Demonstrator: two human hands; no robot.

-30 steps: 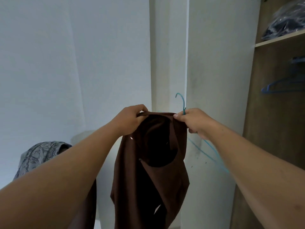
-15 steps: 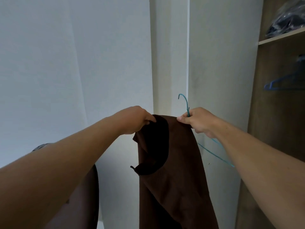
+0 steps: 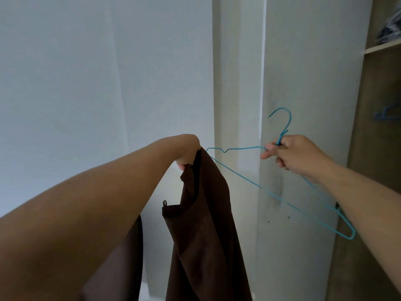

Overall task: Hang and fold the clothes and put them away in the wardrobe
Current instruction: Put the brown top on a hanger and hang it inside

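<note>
The left hand (image 3: 187, 155) comes in from the left, its fingers (image 3: 181, 166) curled tight round the top edge of a brown garment (image 3: 204, 235). Gripped at that one spot, the cloth falls straight down below the fingers, dark trim and a small loop showing on its folded upper part. It is probably held high so the opening hangs free for the hanger to enter.

Just right of those fingers, the near tip of a blue wire hanger (image 3: 249, 180) reaches almost to the garment's top edge; whether wire and cloth touch cannot be told. The hanger slants across the gap, one shoulder running level towards the right hand (image 3: 293, 156) and the bottom bar dropping away beneath the right forearm to its far corner.

The right hand's fingers (image 3: 268, 151) pinch the hanger at the twisted neck, the hook rising just above them. Holding it at the neck likely gives control of the tilt, so one shoulder can be threaded in first. The garment is not yet on the hanger.

Beyond the right hand stands the open wardrobe (image 3: 379, 148), well clear of both hands, with a shelf (image 3: 382, 47) up top carrying a dark bundle, and further blue hangers (image 3: 388, 114) on the rail side.
</note>
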